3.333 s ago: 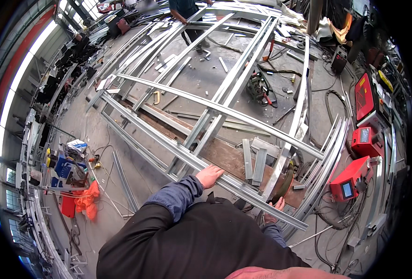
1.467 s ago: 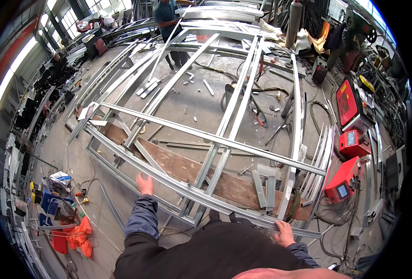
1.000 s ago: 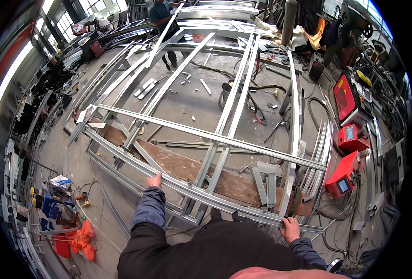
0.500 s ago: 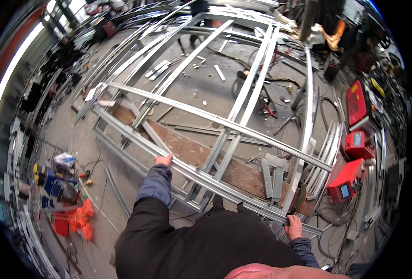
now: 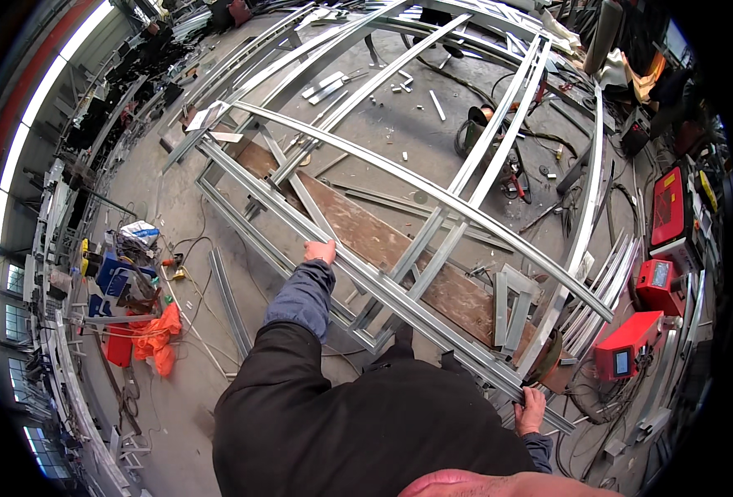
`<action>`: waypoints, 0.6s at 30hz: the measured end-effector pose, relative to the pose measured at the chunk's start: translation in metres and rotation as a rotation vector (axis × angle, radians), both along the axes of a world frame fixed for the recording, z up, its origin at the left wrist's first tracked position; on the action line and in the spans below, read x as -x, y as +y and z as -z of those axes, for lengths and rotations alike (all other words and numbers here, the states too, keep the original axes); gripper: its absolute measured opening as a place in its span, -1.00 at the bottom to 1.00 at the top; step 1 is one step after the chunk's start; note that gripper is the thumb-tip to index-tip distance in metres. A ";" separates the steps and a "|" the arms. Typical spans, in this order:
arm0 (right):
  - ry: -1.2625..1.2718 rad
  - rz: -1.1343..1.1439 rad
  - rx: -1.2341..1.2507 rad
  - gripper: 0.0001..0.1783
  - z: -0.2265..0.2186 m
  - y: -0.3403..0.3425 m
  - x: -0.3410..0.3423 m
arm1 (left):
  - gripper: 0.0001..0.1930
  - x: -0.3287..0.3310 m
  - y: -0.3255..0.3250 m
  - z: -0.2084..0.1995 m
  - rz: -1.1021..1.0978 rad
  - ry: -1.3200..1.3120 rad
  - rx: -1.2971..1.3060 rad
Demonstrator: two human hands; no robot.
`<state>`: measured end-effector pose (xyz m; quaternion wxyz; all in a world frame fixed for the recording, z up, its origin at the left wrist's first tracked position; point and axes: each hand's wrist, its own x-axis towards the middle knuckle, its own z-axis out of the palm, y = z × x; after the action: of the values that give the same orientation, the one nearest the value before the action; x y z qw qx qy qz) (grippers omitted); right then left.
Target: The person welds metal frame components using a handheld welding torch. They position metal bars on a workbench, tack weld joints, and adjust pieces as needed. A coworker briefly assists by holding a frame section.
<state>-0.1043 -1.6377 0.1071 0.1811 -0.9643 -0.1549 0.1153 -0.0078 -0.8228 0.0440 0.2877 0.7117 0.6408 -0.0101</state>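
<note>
A long galvanised steel channel runs slantwise in front of me, along the near side of a large metal frame. My left hand is closed over it, near the lower end of a short diagonal brace. Towards its right end, my right hand grips the same channel with fingers bent over the edge. Beyond the channel lies a long brown, worn plate. Two short metal pieces rest on its right part. The undersides of both hands are hidden.
Red machines with small screens stand at the right, among cables and a bundle of thin metal lengths. At the left are an orange cloth or bag and a blue box. Metal offcuts and hoses lie inside the frame.
The whole view has shifted, so most of the frame appears further right and the left side shows more floor. Both hands keep their places on the channel.
</note>
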 end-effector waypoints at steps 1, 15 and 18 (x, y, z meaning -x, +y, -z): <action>0.022 0.033 0.030 -0.27 0.000 -0.001 -0.001 | -0.04 0.000 -0.003 -0.006 -0.004 -0.004 -0.011; -0.218 -0.005 0.011 -0.21 -0.042 -0.051 -0.019 | -0.24 -0.029 -0.030 -0.069 0.100 -0.417 0.103; -0.272 -0.040 0.033 -0.23 -0.068 -0.046 -0.029 | -0.54 -0.067 -0.034 -0.089 0.132 -0.593 0.133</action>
<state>-0.0749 -1.6840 0.1747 0.1400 -0.9706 -0.1953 -0.0102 0.0588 -0.8573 0.1328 0.5069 0.7032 0.4794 0.1372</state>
